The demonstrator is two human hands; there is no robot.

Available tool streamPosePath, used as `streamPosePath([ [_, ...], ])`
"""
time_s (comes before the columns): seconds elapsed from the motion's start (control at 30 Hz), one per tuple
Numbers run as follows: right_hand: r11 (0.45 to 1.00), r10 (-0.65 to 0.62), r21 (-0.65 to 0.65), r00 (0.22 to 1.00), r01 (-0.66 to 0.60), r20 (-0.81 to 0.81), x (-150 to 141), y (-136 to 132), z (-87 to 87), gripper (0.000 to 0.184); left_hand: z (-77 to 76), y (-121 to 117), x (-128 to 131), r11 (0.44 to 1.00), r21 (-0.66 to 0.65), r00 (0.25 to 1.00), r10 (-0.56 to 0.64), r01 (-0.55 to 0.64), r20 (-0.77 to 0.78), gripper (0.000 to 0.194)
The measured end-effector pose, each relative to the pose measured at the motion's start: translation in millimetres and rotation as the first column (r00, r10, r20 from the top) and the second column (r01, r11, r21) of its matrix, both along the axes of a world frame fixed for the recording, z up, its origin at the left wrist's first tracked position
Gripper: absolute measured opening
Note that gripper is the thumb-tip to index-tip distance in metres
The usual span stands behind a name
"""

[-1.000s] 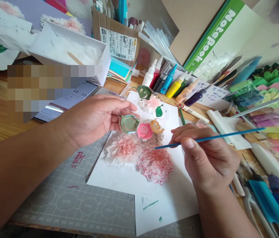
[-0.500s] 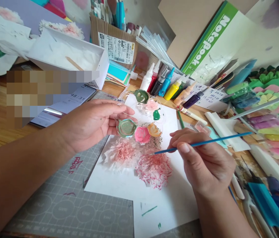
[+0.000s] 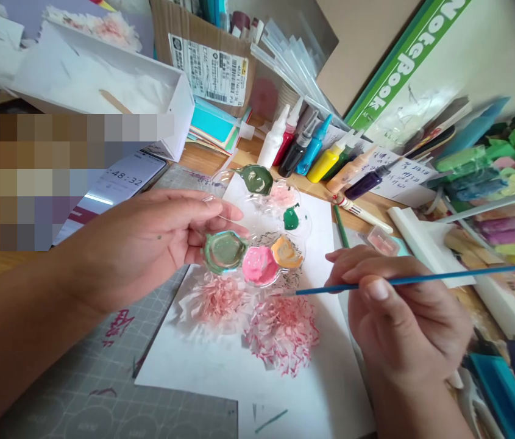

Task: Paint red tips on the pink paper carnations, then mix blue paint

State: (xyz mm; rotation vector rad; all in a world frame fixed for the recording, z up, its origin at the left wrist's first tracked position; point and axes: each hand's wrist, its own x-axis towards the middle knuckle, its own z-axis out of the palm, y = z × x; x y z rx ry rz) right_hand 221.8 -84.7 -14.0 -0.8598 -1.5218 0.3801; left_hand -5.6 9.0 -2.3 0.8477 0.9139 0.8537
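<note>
My left hand (image 3: 170, 235) grips a clear plastic paint palette (image 3: 261, 265) by its left edge. Green, pink, ochre and pale pink paints fill its wells. Between the thumb and fingers of my right hand (image 3: 403, 311) is a thin blue paintbrush (image 3: 440, 277), held almost level with its tip pointing left, just below the palette. Under the palette, a pale pink paper flower (image 3: 216, 302) and a second paper flower with darker pink edges (image 3: 282, 335) lie on a white sheet of paper (image 3: 197, 366). The palette hides part of the sheet.
A grey cutting mat (image 3: 115, 366) lies beneath the paper. Several paint bottles (image 3: 323, 161) line the back, near a cardboard box (image 3: 202, 67) and a white box (image 3: 175, 110). A phone (image 3: 124, 183) rests at left. Scissors (image 3: 479, 402) and tools crowd the right side.
The brush has shifted right and a little down with my right hand, and lies flatter. The view has moved closer; my left hand still holds the palette over the flowers.
</note>
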Motion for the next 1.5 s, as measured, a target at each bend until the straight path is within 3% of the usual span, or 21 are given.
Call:
streamPosePath([
  [0.13,0.993,0.050,-0.108,0.999,-0.048,0.010,2.3,-0.7,-2.2,0.015,0.9,-0.3,1.0,0.999,-0.034,1.000,0.002,-0.002,-0.006,0.014],
  [0.33,0.999,0.011,-0.048,0.999,-0.013,-0.037,3.8,1.9,-5.4,0.016,-0.8,-1.4,1.5,0.999,-0.052,1.000,0.007,-0.007,0.014,0.015],
  [0.5,0.994,0.057,-0.094,0.997,-0.061,-0.042,3.7,-0.3,-3.4,0.019,-2.5,-3.0,1.6,0.997,-0.060,0.999,0.044,-0.045,-0.015,0.014],
  [0.63,0.997,0.026,-0.074,0.997,-0.032,-0.077,3.0,-1.7,-3.1,0.017,-1.5,-2.9,3.0,0.998,-0.046,0.999,0.039,-0.040,-0.007,0.014],
  [0.8,0.986,0.024,-0.167,0.999,-0.029,-0.031,1.2,-0.5,-4.7,0.018,-0.9,-3.1,2.6,0.998,-0.057,0.999,0.031,-0.031,-0.014,0.012],
  [0.97,0.989,-0.012,-0.147,0.999,0.006,-0.041,3.0,0.2,-6.7,0.015,-1.6,-0.8,1.2,0.999,-0.018,0.999,0.038,-0.039,-0.025,0.012],
  [1.1,0.971,-0.036,-0.235,0.999,0.037,0.008,4.3,-0.8,-7.5,0.012,-2.0,1.4,0.3,1.000,0.018,0.999,0.014,-0.014,-0.031,0.013],
  [1.23,0.986,-0.035,-0.163,0.998,0.026,-0.054,5.6,0.8,-6.3,0.012,-2.6,1.7,0.4,0.999,0.003,0.999,0.036,-0.036,-0.032,0.012],
  [1.4,0.975,-0.051,-0.219,0.998,0.045,-0.026,7.8,3.5,-5.7,0.010,-1.6,1.4,1.0,0.999,0.001,0.998,0.040,-0.040,-0.040,0.012],
  [1.5,0.981,-0.080,-0.181,0.996,0.073,-0.033,8.4,4.8,-5.6,0.011,-0.7,1.3,0.9,0.999,0.003,0.999,0.036,-0.036,-0.036,0.012],
])
